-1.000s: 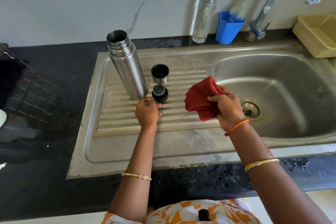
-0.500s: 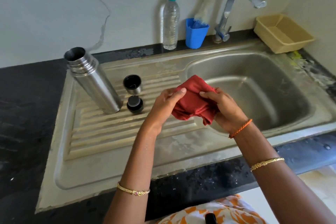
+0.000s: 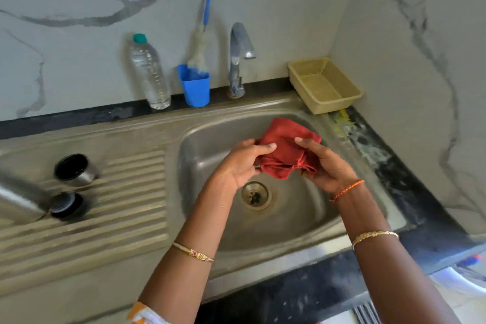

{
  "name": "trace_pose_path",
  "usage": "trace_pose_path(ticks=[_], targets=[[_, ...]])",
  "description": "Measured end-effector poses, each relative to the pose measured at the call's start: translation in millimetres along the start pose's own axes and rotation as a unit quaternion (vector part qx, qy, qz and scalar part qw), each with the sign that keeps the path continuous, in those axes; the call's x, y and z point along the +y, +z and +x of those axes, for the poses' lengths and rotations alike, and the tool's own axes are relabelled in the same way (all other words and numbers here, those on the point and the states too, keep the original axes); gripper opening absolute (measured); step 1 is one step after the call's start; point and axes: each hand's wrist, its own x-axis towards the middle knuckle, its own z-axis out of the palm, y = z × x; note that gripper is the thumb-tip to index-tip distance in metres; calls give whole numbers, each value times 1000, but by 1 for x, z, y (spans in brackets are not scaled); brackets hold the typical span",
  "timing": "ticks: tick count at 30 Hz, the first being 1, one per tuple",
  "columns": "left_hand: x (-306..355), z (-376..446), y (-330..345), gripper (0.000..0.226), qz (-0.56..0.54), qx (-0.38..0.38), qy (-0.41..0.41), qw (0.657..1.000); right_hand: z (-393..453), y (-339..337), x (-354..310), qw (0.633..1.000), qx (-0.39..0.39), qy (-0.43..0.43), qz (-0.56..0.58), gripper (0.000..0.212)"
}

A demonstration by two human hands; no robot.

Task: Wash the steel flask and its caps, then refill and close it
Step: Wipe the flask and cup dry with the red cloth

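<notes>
Steel sink (image 3: pixel 328 221) in black worktop (image 3: pixel 410 181), marble wall behind.
Flask (image 3: pixel 18 200) and two caps (image 3: pixel 75 169) on drainboard at left, apart from my hands. Bottle (image 3: pixel 150 73), blue cup (image 3: pixel 196 87), tap (image 3: pixel 238 60) at back. Both hands' fingers (image 3: pixel 267 147) pinch red cloth (image 3: pixel 288 150) over the basin.

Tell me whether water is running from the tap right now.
No, the tap shows no stream, and both hands hold the red cloth over the sink basin.

No readable text, label or number anywhere.
</notes>
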Motion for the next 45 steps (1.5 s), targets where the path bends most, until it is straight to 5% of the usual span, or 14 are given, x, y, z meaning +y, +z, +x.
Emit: trace_pose_path(ticks=[8,13,16,19,25,29,35,39,42,45], targets=[[35,97,87,1,1,25,-21,999,72,-75,-98,1000,8,-12,-22,11],[77,161,109,20,84,110,32,990,158,-88,-156,994,106,-33,0,6],[83,196,110,21,131,161,33,978,205,-83,-171,981,186,-46,6,37],[82,227,110,13,174,143,15,974,235,-65,-177,970,236,-61,18,45],[77,253,108,19,82,120,15,989,277,-39,-168,950,300,-79,13,73],[66,257,99,42,28,108,-9,994,281,-45,-154,908,354,-101,-199,60],[64,255,100,42,-10,120,-1,993,273,-69,-171,770,286,-56,-567,39],[64,251,101,42,-23,124,12,992,266,-70,-169,671,314,-134,-659,31],[65,249,102,35,-19,130,33,991,275,-70,-160,678,218,-249,-656,34],[66,246,103,35,-23,135,36,990,284,-80,-153,722,98,-159,-667,44]])
